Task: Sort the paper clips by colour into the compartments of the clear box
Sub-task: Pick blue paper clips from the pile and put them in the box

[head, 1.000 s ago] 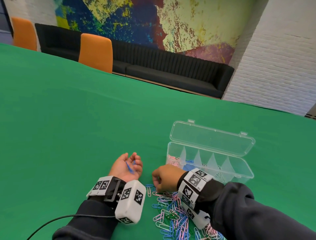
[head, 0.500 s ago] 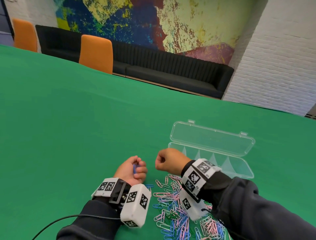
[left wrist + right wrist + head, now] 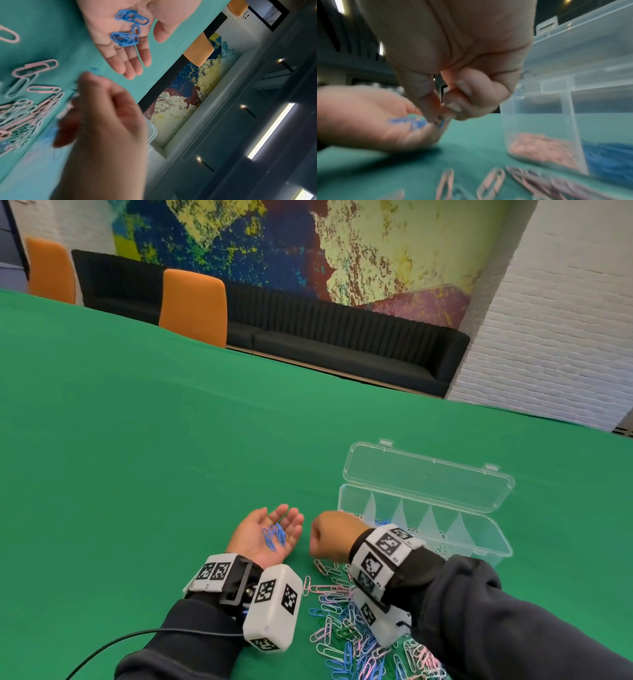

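In the lower centre of the head view, the left hand (image 3: 265,534) lies palm-up on the green table (image 3: 137,457) with fingers straight and spread, carrying a small cluster of blue paper clips (image 3: 274,537) on the palm. Just right of it, the right hand (image 3: 330,534) has its fingers curled, thumb and forefinger tips pressed together over a small blue item, probably a clip, though blur prevents confirmation. The clear box (image 3: 486,546) stands open at centre right with pink and blue clips in its leftmost compartments, and the mixed clip pile (image 3: 346,631) lies at the lower edge.
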Demonstrator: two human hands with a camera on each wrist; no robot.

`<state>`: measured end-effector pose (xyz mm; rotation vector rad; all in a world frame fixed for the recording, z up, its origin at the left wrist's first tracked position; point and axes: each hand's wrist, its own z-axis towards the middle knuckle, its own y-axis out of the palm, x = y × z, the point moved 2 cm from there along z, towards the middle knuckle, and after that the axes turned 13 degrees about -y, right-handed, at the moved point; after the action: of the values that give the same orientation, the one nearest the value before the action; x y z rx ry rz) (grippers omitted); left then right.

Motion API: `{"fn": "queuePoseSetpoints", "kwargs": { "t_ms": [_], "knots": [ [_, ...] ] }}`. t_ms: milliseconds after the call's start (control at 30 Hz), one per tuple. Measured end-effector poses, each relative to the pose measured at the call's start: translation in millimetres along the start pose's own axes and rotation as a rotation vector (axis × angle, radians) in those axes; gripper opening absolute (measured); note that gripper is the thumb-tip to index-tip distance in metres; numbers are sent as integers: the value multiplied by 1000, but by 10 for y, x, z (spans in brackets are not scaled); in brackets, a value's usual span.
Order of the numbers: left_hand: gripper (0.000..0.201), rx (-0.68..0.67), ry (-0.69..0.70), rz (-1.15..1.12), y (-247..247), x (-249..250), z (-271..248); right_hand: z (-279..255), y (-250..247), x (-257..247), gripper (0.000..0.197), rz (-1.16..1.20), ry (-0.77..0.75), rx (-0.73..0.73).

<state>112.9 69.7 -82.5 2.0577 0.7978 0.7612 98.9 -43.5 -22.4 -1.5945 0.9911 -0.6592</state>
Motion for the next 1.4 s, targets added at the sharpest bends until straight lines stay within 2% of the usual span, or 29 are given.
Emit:
{"fn": "queuePoseSetpoints", "kwargs": {
  "t_ms": [100,167,233,300,400,500,600,800,867,933,1033,1167,1267,1333,1400],
  "knots": [
    [43,-25,-54,26,35,-73,1,-107,-258,26,9,346,-6,310],
    [45,-32,-105,22,46,-113,-8,-188,-351,28,4,499,-12,372],
    [41,-22,-140,13,38,-106,-26,-280,-330,19,4,427,-39,273],
    [38,-36,-157,22,22,-62,-45,-392,-202,-31,12,246,-93,93],
    [50,-101,-152,51,17,5,-73,-524,70,-136,16,169,-142,-106],
    [60,-132,-145,76,23,18,-87,-555,253,-193,5,133,-135,-154],
    [62,-117,-130,77,24,14,-94,-548,285,-163,23,75,-122,-168],
    [60,-104,-142,119,32,-64,-90,-624,219,24,23,80,-60,-226],
    [60,-106,-142,126,37,-89,-79,-650,169,60,16,105,-51,-207],
    [58,-100,-141,122,40,-96,-71,-640,141,42,17,118,-54,-146],
    [47,-75,-134,100,38,-84,-71,-564,203,-86,16,144,-84,-56],
    [35,6,-106,98,7,-85,-45,-450,345,-209,18,30,-84,-153],
    [35,37,-103,120,-5,-119,-20,-437,269,-117,8,89,-55,-157],
    [35,33,-115,138,-5,-171,-5,-465,118,-5,11,190,-36,-56],
    [36,27,-147,175,3,-245,6,-496,-86,97,7,362,-30,142]
  ]
}}
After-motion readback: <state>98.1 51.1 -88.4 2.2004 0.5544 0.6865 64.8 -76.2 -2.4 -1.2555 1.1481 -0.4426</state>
